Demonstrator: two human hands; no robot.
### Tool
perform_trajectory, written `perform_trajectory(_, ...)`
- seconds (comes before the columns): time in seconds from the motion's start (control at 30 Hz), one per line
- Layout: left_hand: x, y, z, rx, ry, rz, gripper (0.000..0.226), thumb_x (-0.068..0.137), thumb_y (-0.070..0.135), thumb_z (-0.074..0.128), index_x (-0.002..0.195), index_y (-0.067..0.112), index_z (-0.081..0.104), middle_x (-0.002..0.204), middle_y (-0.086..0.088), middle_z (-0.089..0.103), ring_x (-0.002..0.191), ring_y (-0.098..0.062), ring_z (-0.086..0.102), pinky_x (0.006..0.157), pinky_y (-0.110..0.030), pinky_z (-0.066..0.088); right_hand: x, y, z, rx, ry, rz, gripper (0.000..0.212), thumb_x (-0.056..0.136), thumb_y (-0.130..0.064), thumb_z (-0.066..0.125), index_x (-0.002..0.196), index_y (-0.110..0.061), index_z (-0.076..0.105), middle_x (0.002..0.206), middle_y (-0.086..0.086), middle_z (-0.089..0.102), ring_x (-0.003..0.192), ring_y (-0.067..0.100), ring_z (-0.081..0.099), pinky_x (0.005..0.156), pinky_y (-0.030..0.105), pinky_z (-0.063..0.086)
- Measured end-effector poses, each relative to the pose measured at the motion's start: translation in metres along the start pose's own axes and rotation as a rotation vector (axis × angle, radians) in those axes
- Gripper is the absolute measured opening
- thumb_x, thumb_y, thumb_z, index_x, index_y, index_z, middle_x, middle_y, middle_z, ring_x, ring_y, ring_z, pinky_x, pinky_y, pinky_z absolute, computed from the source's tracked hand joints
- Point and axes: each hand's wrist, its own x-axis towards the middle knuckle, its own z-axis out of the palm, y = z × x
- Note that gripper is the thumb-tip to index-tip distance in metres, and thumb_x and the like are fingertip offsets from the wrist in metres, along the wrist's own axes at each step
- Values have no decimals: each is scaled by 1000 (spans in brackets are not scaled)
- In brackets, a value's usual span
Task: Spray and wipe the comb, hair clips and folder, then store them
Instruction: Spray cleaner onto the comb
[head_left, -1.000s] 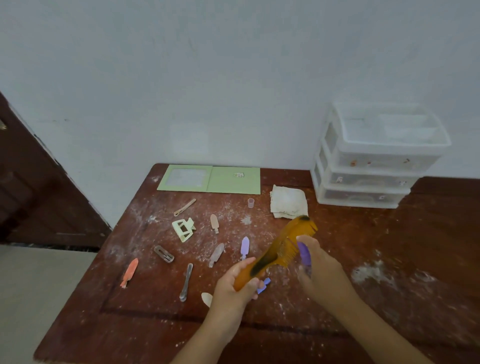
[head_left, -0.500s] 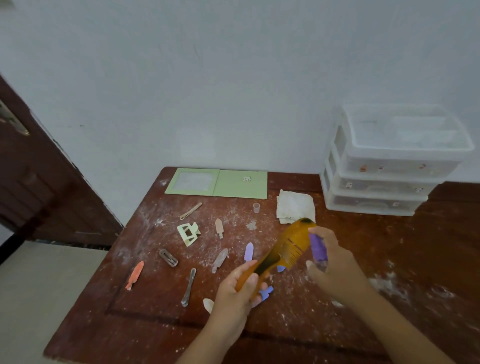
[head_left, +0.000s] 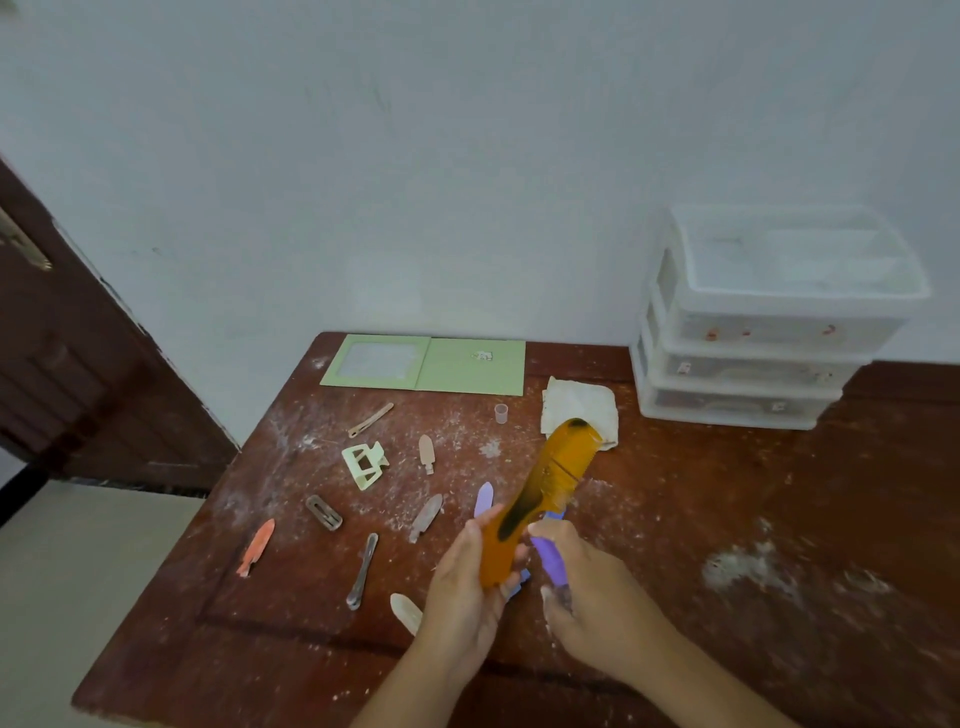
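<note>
The left hand (head_left: 467, 587) gripped the amber-orange plastic comb (head_left: 540, 493) by its handle end, fingers curled round it, and held it above the dusty reddish-brown wooden worktop (head_left: 727, 493). The comb's long axis ran from the hand up toward one o'clock, its far tip hanging over the near edge of the folded off-white cloth (head_left: 576, 402). The right hand (head_left: 597, 597) sat just beside the left at its three o'clock, fingers wrapped round a small purple spray bottle (head_left: 548, 558) whose top end pointed toward eleven o'clock at the comb's lower half, close to touching it. I judge this as the spraying step on the comb: the nozzle already faced the teeth side, so the coming move turned on keeping the bottle aimed across the comb's length, not along it.

The wiping cloth lay at one o'clock from both hands, nearer the right one, which would have to put down the bottle first. Scattered hair clips lay on the worktop from nine to eleven o'clock of the left hand, among them a pale green claw clip (head_left: 363, 464) and an orange flat clip (head_left: 257, 545). The light green open folder (head_left: 467, 369) rested at the worktop's far edge at twelve o'clock. The white translucent plastic drawer unit (head_left: 769, 364) stood at two o'clock, well apart.
</note>
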Motion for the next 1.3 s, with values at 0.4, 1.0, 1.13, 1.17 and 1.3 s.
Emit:
perform_trajectory(0.4,-13,-4,-43,-28,281,-142,14,92,8,46,87,10,59,56,-3,70,38,-5,57,34,-11,41,18,82,-3,359,512,314,20,88,-6,55,102,-13,42,71,-3,51,62,20,52,60,28,42)
perform_trajectory(1.0,-6,-2,-71,70,403,-98,23,92,-7,33,78,6,46,66,-14,57,30,-9,47,29,-13,33,35,83,-4,214,368,362,26,79,-6,68,102,-4,56,86,4,50,83,20,48,65,21,33)
perform_trajectory(1.13,-2,6,-68,144,432,-25,25,91,-9,30,76,7,43,60,-14,55,29,-10,41,29,-15,31,87,70,-1,223,307,260,18,83,-10,63,97,-2,54,83,6,51,78,18,49,59,16,33)
perform_trajectory(1.17,-1,8,-68,144,441,-13,25,91,-8,30,77,7,43,60,-14,55,28,-9,41,29,-14,30,102,69,3,205,292,238,17,84,-12,62,92,-2,52,81,9,52,76,21,49,59,18,33)
perform_trajectory(1.3,1,12,-72,133,461,34,21,93,-2,35,76,7,44,56,-12,55,27,-9,39,30,-12,28,149,71,19,182,295,171,20,83,-13,63,80,-7,45,70,4,45,71,22,46,61,26,28)
